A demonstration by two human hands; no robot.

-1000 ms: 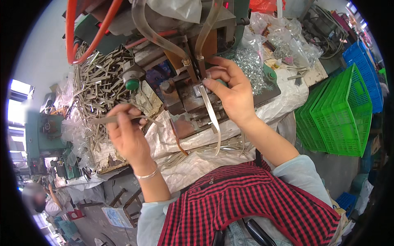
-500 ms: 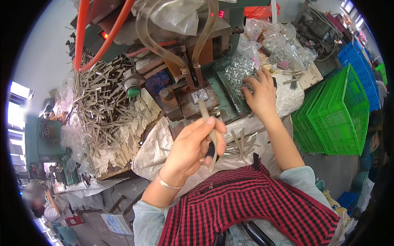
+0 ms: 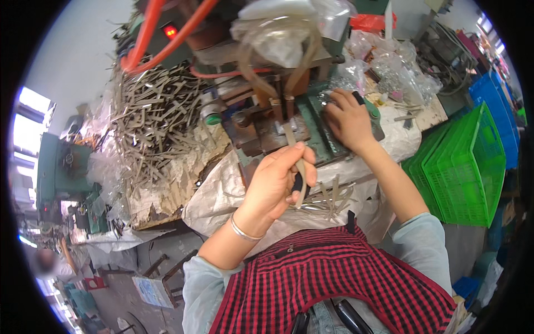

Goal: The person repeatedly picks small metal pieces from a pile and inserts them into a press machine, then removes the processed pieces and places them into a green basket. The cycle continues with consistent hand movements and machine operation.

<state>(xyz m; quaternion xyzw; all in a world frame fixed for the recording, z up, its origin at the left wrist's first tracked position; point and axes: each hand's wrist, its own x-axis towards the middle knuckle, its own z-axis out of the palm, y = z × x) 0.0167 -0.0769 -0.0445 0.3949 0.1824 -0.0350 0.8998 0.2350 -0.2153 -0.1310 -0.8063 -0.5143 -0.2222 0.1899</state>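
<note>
My left hand (image 3: 281,177) pinches a thin, flat metal strip (image 3: 292,139) between thumb and fingers. The strip's far end lies at the small work block (image 3: 297,131) of a bench press, under the press's two upright posts (image 3: 282,109). A black sleeve covers part of a finger on this hand. To the right, my right hand (image 3: 350,121) rests over a green metal tray (image 3: 316,123), its fingers bent and the thumb apart from them. A few small shiny metal pieces (image 3: 324,98) show by its fingertips; the palm side is hidden.
A big heap of metal strips (image 3: 161,111) covers the bench on the left, beside a green button (image 3: 212,119). More strips (image 3: 332,199) lie on white sacking in front of me. Clear bags (image 3: 409,72) stand behind at right, near green crates (image 3: 464,167). Orange hoses (image 3: 146,39) hang overhead.
My right hand has moved towards the tray's far end, and the pile of shiny pieces there has mostly gone from sight. My left hand keeps its strip at the block. The whole view has shifted.
</note>
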